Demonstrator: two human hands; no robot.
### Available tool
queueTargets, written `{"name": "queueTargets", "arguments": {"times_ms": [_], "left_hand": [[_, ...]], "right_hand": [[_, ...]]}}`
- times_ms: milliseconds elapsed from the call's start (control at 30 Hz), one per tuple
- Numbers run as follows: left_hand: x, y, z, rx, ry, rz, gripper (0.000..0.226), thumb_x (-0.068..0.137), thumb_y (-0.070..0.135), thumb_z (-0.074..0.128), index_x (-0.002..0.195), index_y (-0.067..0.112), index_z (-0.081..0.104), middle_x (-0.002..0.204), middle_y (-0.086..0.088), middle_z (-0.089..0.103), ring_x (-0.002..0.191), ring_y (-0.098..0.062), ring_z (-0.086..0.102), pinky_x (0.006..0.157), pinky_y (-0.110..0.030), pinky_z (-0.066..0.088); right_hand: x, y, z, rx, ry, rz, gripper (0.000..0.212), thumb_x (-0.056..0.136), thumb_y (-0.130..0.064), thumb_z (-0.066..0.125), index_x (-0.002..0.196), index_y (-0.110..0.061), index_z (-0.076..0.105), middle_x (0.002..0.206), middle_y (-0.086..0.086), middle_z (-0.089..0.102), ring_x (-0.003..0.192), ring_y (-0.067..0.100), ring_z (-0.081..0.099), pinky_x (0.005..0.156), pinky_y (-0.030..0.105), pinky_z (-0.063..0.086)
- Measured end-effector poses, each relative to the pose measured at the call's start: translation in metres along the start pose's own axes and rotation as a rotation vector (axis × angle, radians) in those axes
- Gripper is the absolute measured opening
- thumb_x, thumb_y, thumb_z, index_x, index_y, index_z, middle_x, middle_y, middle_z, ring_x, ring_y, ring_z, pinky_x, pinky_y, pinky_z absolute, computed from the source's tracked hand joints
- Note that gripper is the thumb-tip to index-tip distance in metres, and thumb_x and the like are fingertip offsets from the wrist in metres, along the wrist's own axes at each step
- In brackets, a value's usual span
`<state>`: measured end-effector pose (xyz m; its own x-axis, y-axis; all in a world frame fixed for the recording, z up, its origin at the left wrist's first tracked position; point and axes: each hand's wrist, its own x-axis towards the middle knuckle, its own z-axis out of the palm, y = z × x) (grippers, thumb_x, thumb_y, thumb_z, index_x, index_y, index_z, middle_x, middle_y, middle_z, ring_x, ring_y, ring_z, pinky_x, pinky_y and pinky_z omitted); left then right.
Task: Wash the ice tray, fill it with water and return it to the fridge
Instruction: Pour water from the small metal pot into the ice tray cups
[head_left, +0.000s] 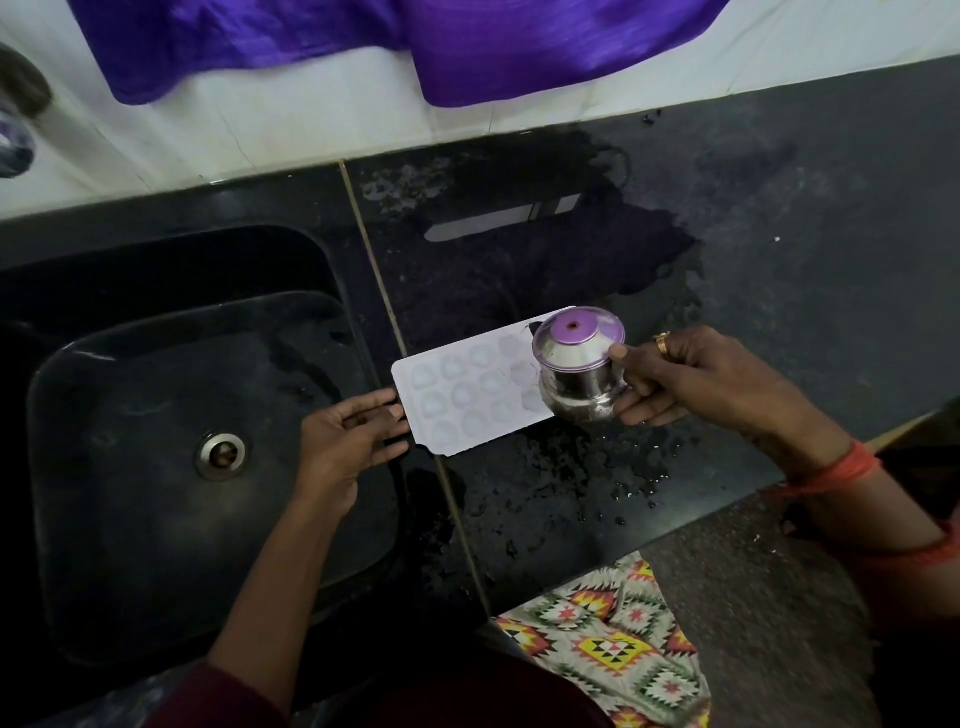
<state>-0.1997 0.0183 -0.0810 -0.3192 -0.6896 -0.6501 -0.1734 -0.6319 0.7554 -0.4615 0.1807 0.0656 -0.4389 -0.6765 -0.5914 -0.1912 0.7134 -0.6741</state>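
Note:
A white ice tray (467, 384) with several rounded cells lies flat on the wet black counter (779, 218), just right of the sink. My left hand (348, 441) touches the tray's left end with straight fingers. My right hand (691, 379) grips a small steel pot (576, 364), holding it over the tray's right end. The pot's mouth faces up and mirrors the purple cloth. Whether water is running from the pot cannot be told.
The black sink (156, 415) with its metal drain (221, 454) lies to the left. A purple cloth (467, 47) hangs over the white tiled wall at the back. Puddles and drops cover the counter around the tray. A patterned cloth (613, 639) hangs below the counter's front edge.

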Motion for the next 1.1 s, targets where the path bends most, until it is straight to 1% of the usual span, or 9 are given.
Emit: {"name": "queueTargets", "arguments": {"times_ms": [67, 200, 333, 467, 600, 733, 900, 1000, 1100], "left_hand": [[0.0, 0.0, 0.0, 0.0, -0.004, -0.001, 0.014, 0.091, 0.001, 0.066, 0.101, 0.01, 0.071, 0.091, -0.007, 0.076, 0.076, -0.013, 0.075, 0.06, -0.025, 0.061], [0.0, 0.0, 0.0, 0.007, -0.001, -0.002, 0.016, 0.091, 0.001, 0.067, 0.105, 0.009, 0.071, 0.092, -0.008, 0.076, 0.077, -0.014, 0.075, 0.06, -0.025, 0.06], [0.0, 0.0, 0.0, 0.008, -0.003, 0.0, 0.017, 0.091, 0.002, 0.067, 0.105, 0.008, 0.071, 0.093, -0.008, 0.076, 0.077, -0.015, 0.076, 0.059, -0.025, 0.06], [-0.001, 0.001, 0.001, -0.001, -0.004, 0.007, 0.015, 0.09, 0.001, 0.067, 0.101, 0.01, 0.072, 0.088, -0.007, 0.076, 0.074, -0.013, 0.075, 0.058, -0.024, 0.059], [-0.001, 0.001, 0.001, -0.001, -0.004, 0.011, 0.014, 0.089, 0.001, 0.068, 0.098, 0.01, 0.072, 0.083, -0.006, 0.076, 0.072, -0.012, 0.075, 0.059, -0.025, 0.061], [-0.001, 0.001, 0.001, -0.001, -0.005, 0.015, 0.015, 0.089, 0.0, 0.068, 0.098, 0.011, 0.072, 0.083, -0.005, 0.076, 0.073, -0.013, 0.075, 0.058, -0.024, 0.06], [-0.001, 0.0, 0.001, -0.006, -0.002, 0.01, 0.014, 0.088, 0.001, 0.069, 0.096, 0.012, 0.072, 0.085, -0.006, 0.076, 0.073, -0.013, 0.075, 0.058, -0.024, 0.06], [0.0, 0.001, 0.001, -0.004, -0.002, 0.011, 0.014, 0.088, 0.002, 0.07, 0.097, 0.012, 0.073, 0.084, -0.006, 0.076, 0.072, -0.013, 0.075, 0.057, -0.024, 0.059], [0.001, 0.0, 0.001, 0.002, 0.0, 0.008, 0.014, 0.088, 0.001, 0.069, 0.096, 0.012, 0.073, 0.083, -0.006, 0.076, 0.071, -0.012, 0.074, 0.057, -0.024, 0.06]], "right_hand": [[0.001, 0.001, -0.001, -0.005, 0.004, 0.0, 0.045, 0.079, -0.058, 0.058, 0.074, -0.015, 0.069, 0.082, 0.01, 0.08, 0.079, 0.024, 0.079, 0.083, 0.042, 0.062], [0.002, 0.002, -0.001, -0.012, -0.009, -0.004, 0.046, 0.079, -0.059, 0.058, 0.069, -0.014, 0.066, 0.082, 0.012, 0.08, 0.08, 0.025, 0.079, 0.083, 0.041, 0.061], [0.004, 0.003, -0.001, -0.013, -0.008, 0.003, 0.053, 0.078, -0.06, 0.059, 0.082, -0.009, 0.073, 0.083, 0.011, 0.08, 0.08, 0.024, 0.079, 0.084, 0.043, 0.062], [0.002, 0.004, -0.001, -0.003, -0.008, -0.02, 0.039, 0.079, -0.059, 0.059, 0.065, -0.025, 0.072, 0.083, 0.01, 0.08, 0.08, 0.024, 0.079, 0.082, 0.043, 0.061], [-0.001, 0.005, -0.002, 0.016, 0.01, -0.028, 0.044, 0.08, -0.055, 0.059, 0.074, -0.013, 0.07, 0.083, 0.009, 0.08, 0.079, 0.023, 0.079, 0.073, 0.036, 0.062], [-0.007, 0.004, -0.003, 0.039, 0.024, -0.037, 0.041, 0.079, -0.054, 0.06, 0.067, -0.015, 0.066, 0.082, 0.01, 0.08, 0.078, 0.023, 0.079, 0.064, 0.029, 0.061], [-0.013, 0.005, -0.004, 0.035, 0.031, -0.03, 0.041, 0.081, -0.052, 0.059, 0.072, -0.013, 0.068, 0.083, 0.011, 0.08, 0.078, 0.022, 0.079, 0.065, 0.03, 0.062], [-0.015, 0.007, -0.003, 0.04, 0.039, -0.019, 0.038, 0.081, -0.053, 0.06, 0.061, -0.022, 0.069, 0.082, 0.01, 0.08, 0.077, 0.022, 0.079, 0.07, 0.034, 0.061], [-0.016, 0.01, -0.001, 0.037, 0.023, -0.008, 0.044, 0.09, -0.047, 0.059, 0.051, -0.03, 0.069, 0.082, 0.01, 0.08, 0.077, 0.022, 0.079, 0.073, 0.037, 0.062]]}}
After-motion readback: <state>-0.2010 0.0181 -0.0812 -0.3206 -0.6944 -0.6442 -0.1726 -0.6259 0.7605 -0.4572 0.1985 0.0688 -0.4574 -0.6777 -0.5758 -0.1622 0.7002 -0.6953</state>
